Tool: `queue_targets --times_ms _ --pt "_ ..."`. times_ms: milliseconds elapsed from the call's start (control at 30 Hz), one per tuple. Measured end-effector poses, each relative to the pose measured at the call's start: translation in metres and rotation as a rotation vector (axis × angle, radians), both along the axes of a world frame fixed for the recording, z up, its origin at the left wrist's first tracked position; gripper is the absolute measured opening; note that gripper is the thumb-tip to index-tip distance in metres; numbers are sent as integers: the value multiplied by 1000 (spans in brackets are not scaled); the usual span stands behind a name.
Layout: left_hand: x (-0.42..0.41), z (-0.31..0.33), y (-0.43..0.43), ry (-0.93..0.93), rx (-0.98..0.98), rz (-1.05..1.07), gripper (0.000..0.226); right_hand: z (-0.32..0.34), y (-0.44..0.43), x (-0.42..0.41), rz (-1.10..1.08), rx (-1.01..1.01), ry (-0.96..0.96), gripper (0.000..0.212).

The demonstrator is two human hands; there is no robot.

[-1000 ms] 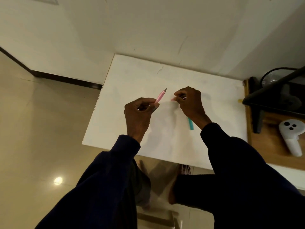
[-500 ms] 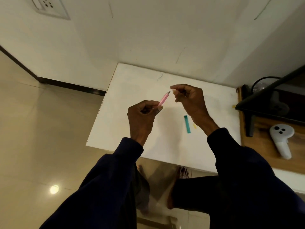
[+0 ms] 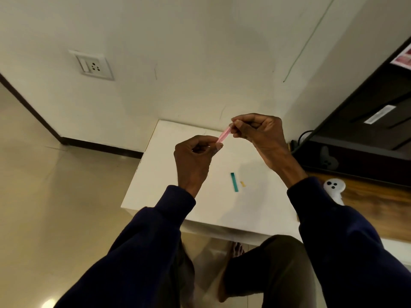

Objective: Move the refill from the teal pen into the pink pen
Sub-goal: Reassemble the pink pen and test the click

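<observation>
You held the pink pen (image 3: 224,134) in the air between your two hands, above the white table (image 3: 155,174) and near its far edge. Its long axis ran on a slant, the lower end toward you and to the left, the upper end away and to the right. Your left hand (image 3: 195,158) was curled shut around the lower end, with something thin and metallic just showing inside the fist; whether that was the refill or the pen's clip was too small to tell. Your right hand (image 3: 260,132) pinched the upper end between thumb and fingertips, the other fingers folded in. Both hands were touching the pen, so neither was nearer than the other; judging from that, the coming move turned on keeping the two ends in line along that slant while you pushed or twisted them together. The teal pen piece (image 3: 234,182) lay flat on the table below and between your wrists, well apart from both hands, its length running roughly toward and away from you, with a small yellow bit (image 3: 242,184) just beside it on the right.
</observation>
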State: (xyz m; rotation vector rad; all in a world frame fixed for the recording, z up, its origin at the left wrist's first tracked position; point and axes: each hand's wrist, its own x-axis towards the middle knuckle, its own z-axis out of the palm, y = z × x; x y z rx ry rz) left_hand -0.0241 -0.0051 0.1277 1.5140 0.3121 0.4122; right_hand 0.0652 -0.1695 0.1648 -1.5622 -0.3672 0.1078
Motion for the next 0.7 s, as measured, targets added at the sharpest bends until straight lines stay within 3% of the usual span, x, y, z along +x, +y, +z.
queue_targets --times_ms 333,700 --pt "-29 52 -10 -95 60 -16 14 65 -12 -42 -32 -35 -149 12" --pt "-61 113 -7 -216 70 -13 14 132 -12 -80 20 59 -216 13"
